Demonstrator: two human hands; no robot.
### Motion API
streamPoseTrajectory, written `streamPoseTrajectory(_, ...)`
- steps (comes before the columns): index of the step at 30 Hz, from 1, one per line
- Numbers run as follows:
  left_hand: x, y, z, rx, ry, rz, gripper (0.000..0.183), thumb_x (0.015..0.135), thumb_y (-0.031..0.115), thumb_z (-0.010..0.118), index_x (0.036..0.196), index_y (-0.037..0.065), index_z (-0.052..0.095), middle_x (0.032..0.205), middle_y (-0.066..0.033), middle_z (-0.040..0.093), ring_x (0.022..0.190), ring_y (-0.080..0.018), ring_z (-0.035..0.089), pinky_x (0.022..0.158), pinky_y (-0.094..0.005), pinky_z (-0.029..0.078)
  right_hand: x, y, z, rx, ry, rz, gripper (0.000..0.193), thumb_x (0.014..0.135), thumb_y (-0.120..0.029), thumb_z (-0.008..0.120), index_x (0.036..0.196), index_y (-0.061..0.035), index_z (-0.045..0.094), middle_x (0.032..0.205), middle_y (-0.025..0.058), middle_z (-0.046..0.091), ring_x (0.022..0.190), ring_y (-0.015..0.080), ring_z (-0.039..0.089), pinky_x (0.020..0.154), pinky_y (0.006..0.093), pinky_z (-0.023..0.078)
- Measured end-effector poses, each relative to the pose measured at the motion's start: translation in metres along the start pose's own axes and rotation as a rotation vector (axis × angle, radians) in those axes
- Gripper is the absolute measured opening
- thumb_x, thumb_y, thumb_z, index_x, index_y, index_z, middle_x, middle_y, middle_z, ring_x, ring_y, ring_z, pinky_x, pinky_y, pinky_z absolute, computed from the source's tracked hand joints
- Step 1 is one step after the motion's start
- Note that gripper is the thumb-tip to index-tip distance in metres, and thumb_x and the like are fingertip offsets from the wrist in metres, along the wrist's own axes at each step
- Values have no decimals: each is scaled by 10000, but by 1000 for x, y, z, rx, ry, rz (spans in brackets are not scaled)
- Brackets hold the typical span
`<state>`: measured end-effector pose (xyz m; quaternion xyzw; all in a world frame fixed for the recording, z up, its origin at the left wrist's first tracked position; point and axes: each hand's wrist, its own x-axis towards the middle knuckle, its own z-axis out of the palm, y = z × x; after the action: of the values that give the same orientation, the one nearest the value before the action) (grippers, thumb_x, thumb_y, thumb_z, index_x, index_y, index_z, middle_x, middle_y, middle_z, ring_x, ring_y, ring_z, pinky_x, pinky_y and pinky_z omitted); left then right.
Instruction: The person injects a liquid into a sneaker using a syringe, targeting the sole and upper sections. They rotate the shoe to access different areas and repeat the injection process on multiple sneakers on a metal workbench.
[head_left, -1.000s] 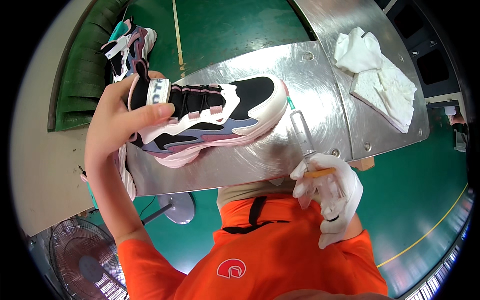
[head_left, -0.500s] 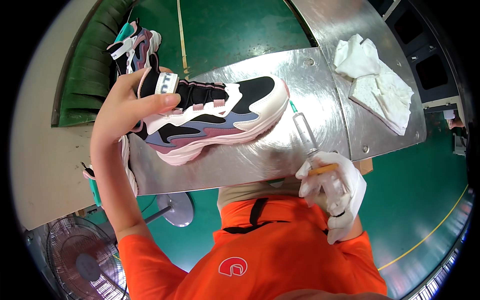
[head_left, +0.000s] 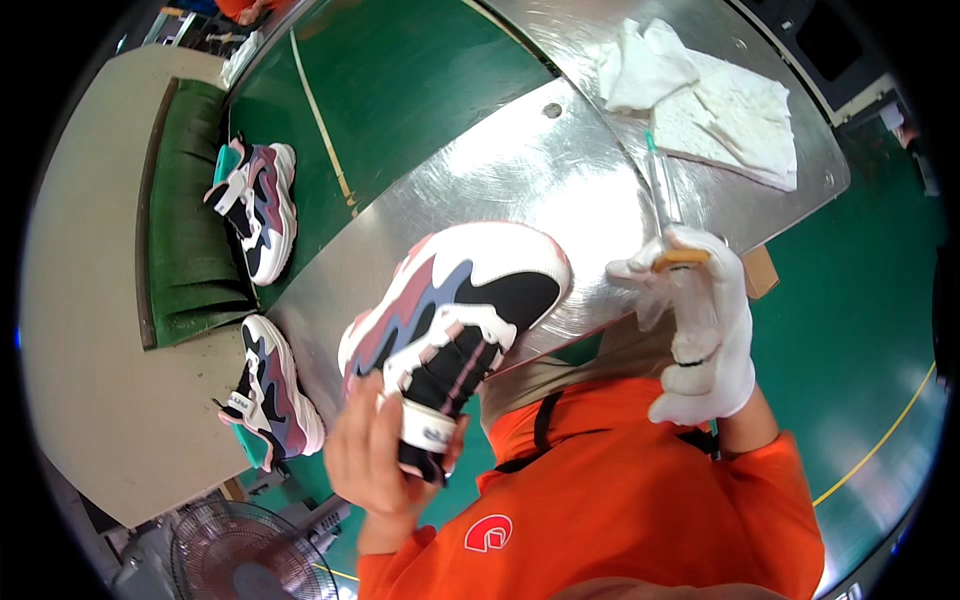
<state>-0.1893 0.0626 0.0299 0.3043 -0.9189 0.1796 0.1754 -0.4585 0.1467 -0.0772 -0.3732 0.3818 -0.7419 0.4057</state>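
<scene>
My bare left hand grips a sneaker by its collar and tongue, low at the front of the metal table. The shoe is black, white, mauve and blue-grey, with its toe pointing up and to the right and its laces facing me. My gloved right hand is wrapped round a clear syringe with a green needle tip and an orange-yellow flange. The syringe points away from me, apart from the shoe, its tip near white cloths. The glove hides part of its plunger.
Two matching sneakers, one farther and one nearer, stand at the left beside a green conveyor belt. The metal table spans the middle. A fan is at lower left. A cardboard box sits below the table's right side.
The sneaker has swung round and come nearer me, its laces now toward my body. My left hand has moved down and right. The syringe has moved right, away from the shoe's toe.
</scene>
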Motion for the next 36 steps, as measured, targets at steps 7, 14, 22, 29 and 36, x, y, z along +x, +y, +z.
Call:
streamPoseTrajectory(7,-24,19,8,95,64,-5,541,748,405,827,1075,36,604,1122,-172,675,967,-337,675,790,-363,518,10,2,13,-192,61,-25,1018,568,-92,874,1428,-28,332,1240,108,545,998,179,611,785,282,514)
streamPoseTrajectory(14,-25,18,6,57,34,-26,608,674,309,866,1119,11,579,1156,-190,653,1021,-374,642,878,-428,487,49,-2,11,-794,179,-315,798,622,-29,708,1379,-104,468,1170,150,535,840,274,631,729,343,536)
streamPoseTrajectory(22,-22,20,9,46,42,-25,625,674,327,864,1137,15,581,1136,-185,663,1015,-369,650,869,-413,484,37,-15,8,-1030,-97,-162,574,657,-53,637,1219,-172,626,1141,140,560,857,331,608,733,400,524)
streamPoseTrajectory(29,-15,9,6,24,30,5,637,661,322,868,1146,23,583,1142,-186,667,1028,-358,659,872,-409,486,35,-12,15,-1085,-156,-178,603,674,-59,650,1266,-166,612,1128,130,564,879,324,594,738,397,520)
streamPoseTrajectory(36,-12,6,10,-5,50,24,620,662,324,865,1129,23,590,1141,-190,668,1018,-357,662,872,-405,489,27,-10,15,-1122,-176,-202,644,664,-86,663,1300,-156,591,1137,137,548,909,315,571,765,409,499)
